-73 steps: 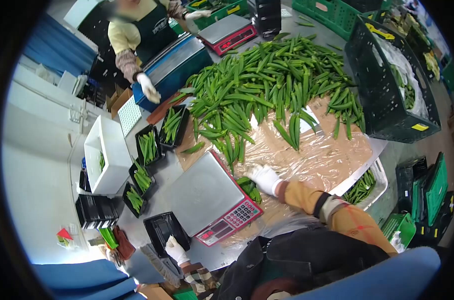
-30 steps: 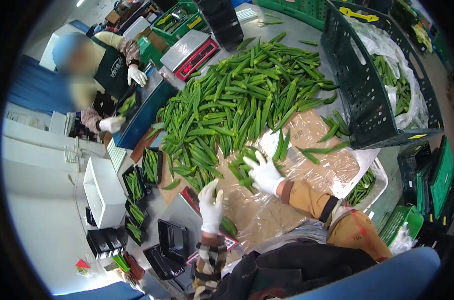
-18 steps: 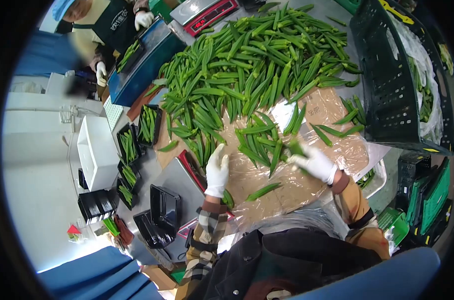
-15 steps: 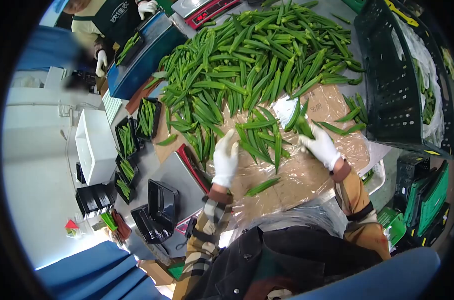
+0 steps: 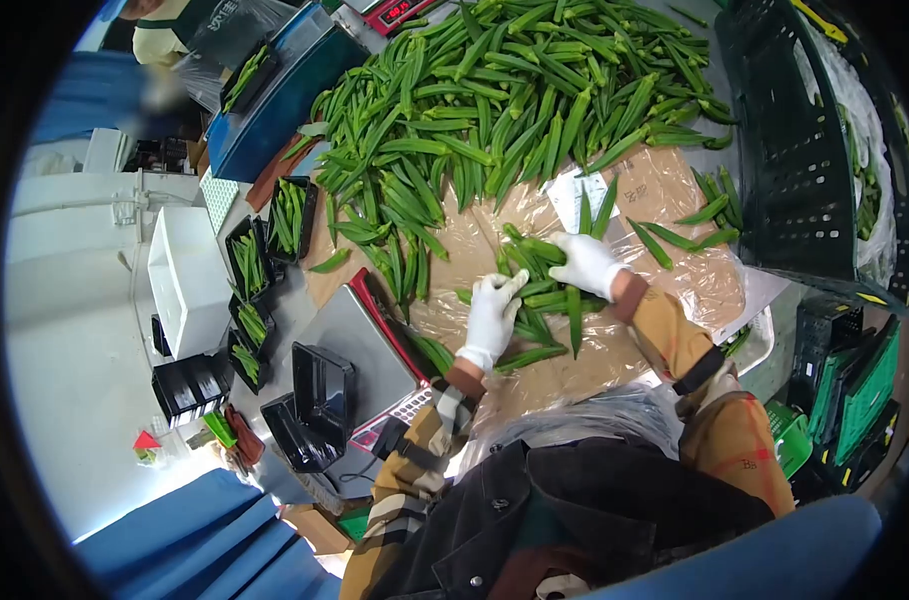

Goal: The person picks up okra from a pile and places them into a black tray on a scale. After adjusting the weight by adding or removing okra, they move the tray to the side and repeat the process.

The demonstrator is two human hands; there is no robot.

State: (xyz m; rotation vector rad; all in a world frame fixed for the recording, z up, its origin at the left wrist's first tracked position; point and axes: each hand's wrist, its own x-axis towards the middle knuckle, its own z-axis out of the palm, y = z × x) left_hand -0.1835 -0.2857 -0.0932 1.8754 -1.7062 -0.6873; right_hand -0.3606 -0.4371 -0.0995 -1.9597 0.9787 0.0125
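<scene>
My gloved left hand [image 5: 492, 318] has its fingers drawn together against okra pods, at the left side of a small group of okra [image 5: 544, 295] on the plastic-covered cardboard. From the right, my gloved right hand [image 5: 587, 265] closes on several okra pods [image 5: 534, 248] at the upper edge of that group. Its fingertips are partly hidden by the pods. Beyond both hands lies a large heap of okra [image 5: 494, 110]. A few loose pods [image 5: 664, 240] lie to the right of my right hand.
A red-edged scale [image 5: 354, 330] with black trays [image 5: 324, 390] is at the left. Okra-filled trays [image 5: 246, 262] line the table's left side. A dark crate [image 5: 794, 150] stands at right. Across the table, a person in a dark apron [image 5: 234, 40] is near a blue machine [image 5: 284, 100].
My right hand has moved left with okra, and my left hand has moved right and slightly down; they are now close together over the small okra group. The other person's hands are no longer visible.
</scene>
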